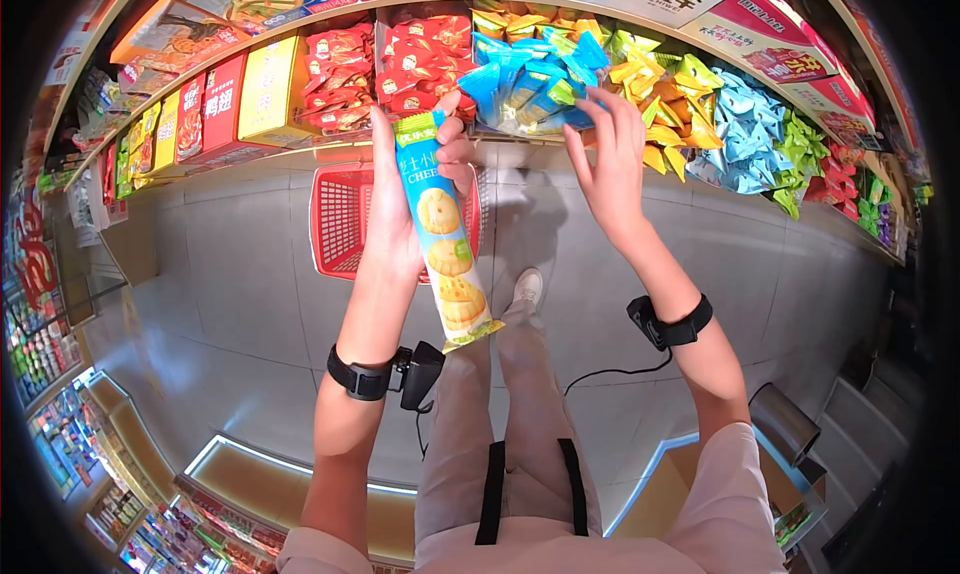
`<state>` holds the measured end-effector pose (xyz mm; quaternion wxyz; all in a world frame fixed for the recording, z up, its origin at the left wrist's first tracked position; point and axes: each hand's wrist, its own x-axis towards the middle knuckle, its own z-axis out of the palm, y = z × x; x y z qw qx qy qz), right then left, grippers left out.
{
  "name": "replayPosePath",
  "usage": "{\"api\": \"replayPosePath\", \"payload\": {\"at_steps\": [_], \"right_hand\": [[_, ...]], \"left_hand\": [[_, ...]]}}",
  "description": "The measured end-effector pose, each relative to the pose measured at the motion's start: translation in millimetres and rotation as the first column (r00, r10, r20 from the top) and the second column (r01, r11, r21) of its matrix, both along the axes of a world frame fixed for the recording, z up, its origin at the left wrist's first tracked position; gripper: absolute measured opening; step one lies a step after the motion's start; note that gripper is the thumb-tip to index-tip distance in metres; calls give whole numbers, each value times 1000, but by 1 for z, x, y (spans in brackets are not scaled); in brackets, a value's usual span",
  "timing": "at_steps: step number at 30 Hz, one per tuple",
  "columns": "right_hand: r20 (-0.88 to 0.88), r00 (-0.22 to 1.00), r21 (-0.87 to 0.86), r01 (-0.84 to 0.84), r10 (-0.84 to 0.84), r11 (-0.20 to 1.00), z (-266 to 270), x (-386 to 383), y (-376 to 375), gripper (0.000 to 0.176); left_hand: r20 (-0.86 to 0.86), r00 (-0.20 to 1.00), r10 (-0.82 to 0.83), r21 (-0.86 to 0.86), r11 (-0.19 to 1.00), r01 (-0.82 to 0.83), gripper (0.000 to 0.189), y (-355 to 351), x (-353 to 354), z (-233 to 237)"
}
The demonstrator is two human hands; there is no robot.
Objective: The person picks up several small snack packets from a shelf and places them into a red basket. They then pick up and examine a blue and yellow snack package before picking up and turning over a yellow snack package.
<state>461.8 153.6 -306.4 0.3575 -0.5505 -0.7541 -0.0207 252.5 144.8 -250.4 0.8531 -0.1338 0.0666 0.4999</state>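
Observation:
My left hand (400,199) is wrapped round a long blue, green and white biscuit packet (440,239) printed with round yellow biscuits, its lower end hanging past the palm. My right hand (612,164) is raised at the edge of the shelf with its fingers apart. Its fingertips are beside the blue snack packets (535,79) in a clear bin; whether they touch is hard to tell. Small yellow packets (690,109) lie to the right of that hand, and red packets (425,62) are piled beyond my left hand.
A red shopping basket (340,224) stands on the grey floor under the shelf, partly behind my left hand. Boxed snacks (222,104) line the shelf to the left. Light blue packets (745,134) and green packets lie further right. Black straps with devices are on both forearms, with cables hanging.

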Motion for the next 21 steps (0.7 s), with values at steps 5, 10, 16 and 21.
{"api": "replayPosePath", "payload": {"at_steps": [5,10,16,21], "right_hand": [[3,998,-32,-59,59,998,-10,3,-9,27],[-726,663,-590,-461,-185,663,8,-19,-39,13],[-839,277,-392,-905,-469,167,69,-49,-67,35],[-796,297,-426,-894,-527,139,69,-48,-69,43]], "left_hand": [[89,996,33,-83,996,-26,61,6,-2,-13],[146,988,50,-95,995,-37,61,7,-2,-21],[-281,940,195,136,977,-162,62,10,1,-14],[-514,802,305,318,936,-152,60,12,-6,-10]]}}
